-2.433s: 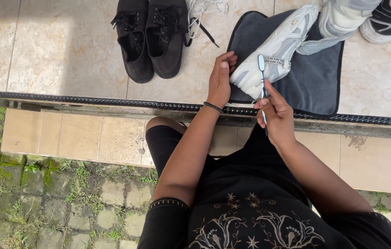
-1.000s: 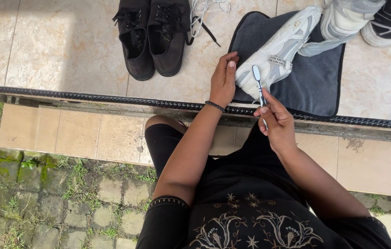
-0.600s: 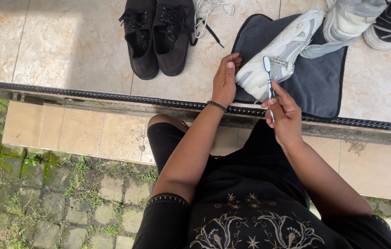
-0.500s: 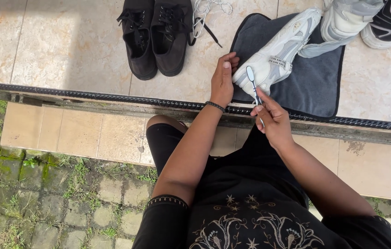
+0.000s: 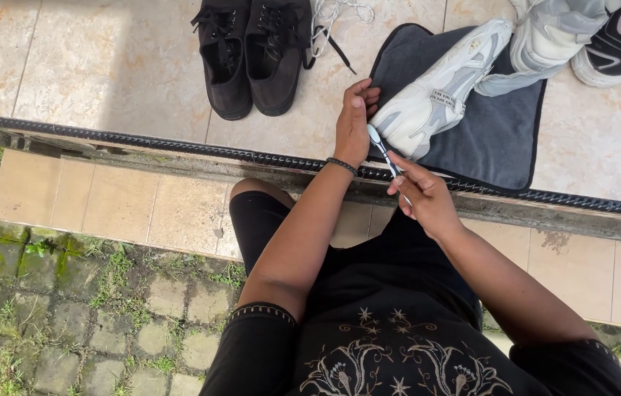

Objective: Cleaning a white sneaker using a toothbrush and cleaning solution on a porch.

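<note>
Head view: the left hand (image 5: pixel 354 121) grips the heel end of a white sneaker (image 5: pixel 439 92), fingers curled over its rim and thumb side toward the camera. A dark beaded bracelet (image 5: pixel 341 166) sits on the left wrist. The right hand (image 5: pixel 424 194) is closed around the handle of a toothbrush (image 5: pixel 382 152), pinched between thumb and forefingers. The brush head points up and left and lies at the sneaker's heel, just beside the left hand's fingers; whether the bristles touch the shoe cannot be told.

The white sneaker lies on its side on a dark grey mat (image 5: pixel 497 143), toe pointing to the upper right. The mat lies on a beige tiled ledge (image 5: pixel 105 66). A pair of black lace-up shoes (image 5: pixel 255 51) stands on the ledge to the left of the mat, well apart from the hands. More light-coloured sneakers (image 5: pixel 582 37) stand at the mat's upper right corner. Below the ledge, mossy paving stones (image 5: pixel 68 315) show.
</note>
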